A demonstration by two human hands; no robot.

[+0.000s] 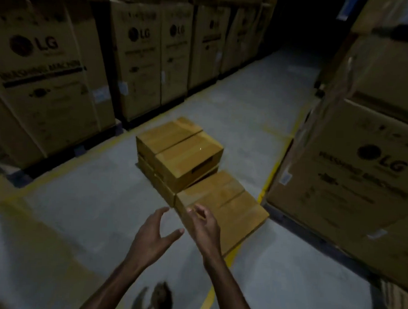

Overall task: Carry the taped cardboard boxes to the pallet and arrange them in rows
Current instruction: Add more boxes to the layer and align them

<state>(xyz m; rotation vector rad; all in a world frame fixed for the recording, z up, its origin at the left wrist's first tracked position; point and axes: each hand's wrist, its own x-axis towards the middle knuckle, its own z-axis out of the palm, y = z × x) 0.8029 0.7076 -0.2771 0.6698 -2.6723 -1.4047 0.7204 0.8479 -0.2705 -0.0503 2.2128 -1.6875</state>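
Our left hand (155, 234) and right hand (204, 227) hover empty, fingers wide, by the low box (233, 203) beside the stacked boxes (181, 153). Nothing is lifted; carrying seems mostly ahead.

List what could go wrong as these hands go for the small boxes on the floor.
The top box sits skewed on its stack, right beside the low box; tugging the low one may shift it.
The left hand and right hand are open and that box lies low by the floor, so a hasty grab could slip.
In dim light, tall cartons crowd the aisle; a carried box might clip them.
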